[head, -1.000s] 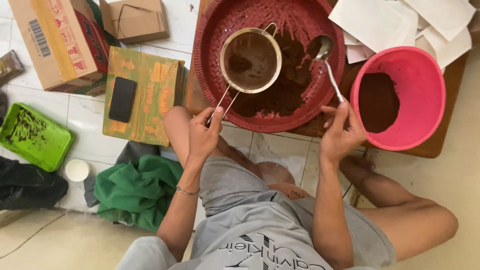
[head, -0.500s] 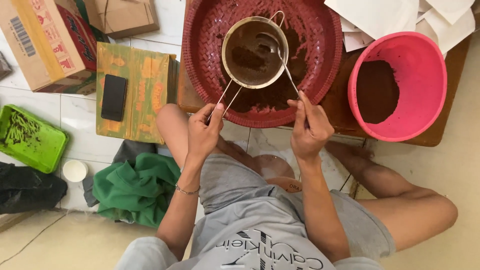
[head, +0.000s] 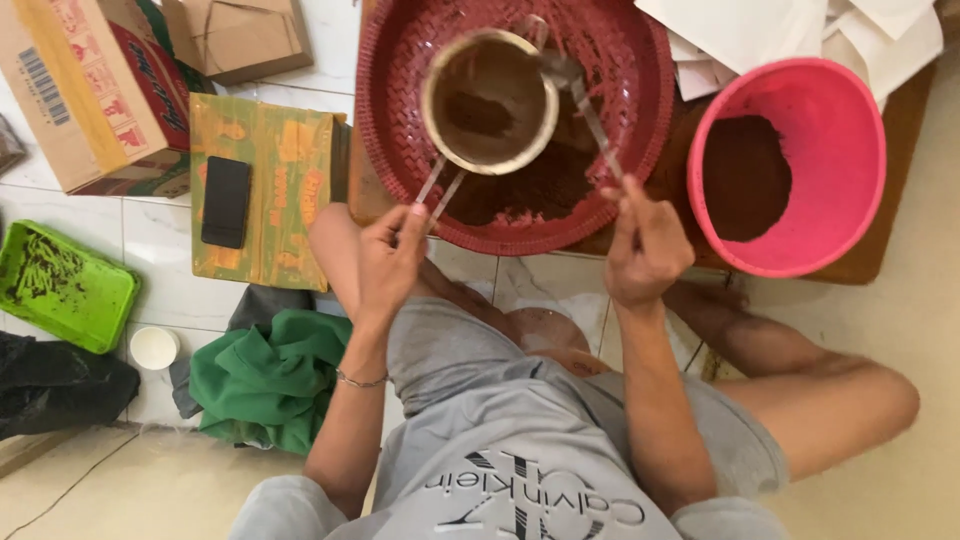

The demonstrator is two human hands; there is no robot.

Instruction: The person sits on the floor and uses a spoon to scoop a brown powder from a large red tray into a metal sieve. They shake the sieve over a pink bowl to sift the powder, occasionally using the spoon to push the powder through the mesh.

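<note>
Pale floor tiles (head: 170, 250) are spread under everything, with a green cloth (head: 265, 375) heaped at the near left beside a small white cup (head: 153, 347). Nearest the body, the left hand (head: 390, 255) is seen closed on the twin wire handle of a round sieve (head: 488, 100), which is held level over the red woven tray (head: 400, 140), brown powder lying in its mesh. The right hand (head: 645, 245) is pinched narrowly around a spoon (head: 585, 105), whose bowl is held at the sieve's rim. The sieve is judged light and stiff, best gripped at the handle's end; its loose powder would spill if it were tipped. To the right a pink basin (head: 850, 150) of dark powder is set; farther left, a black phone (head: 226, 200) is laid on a yellow carton (head: 290, 180).
</note>
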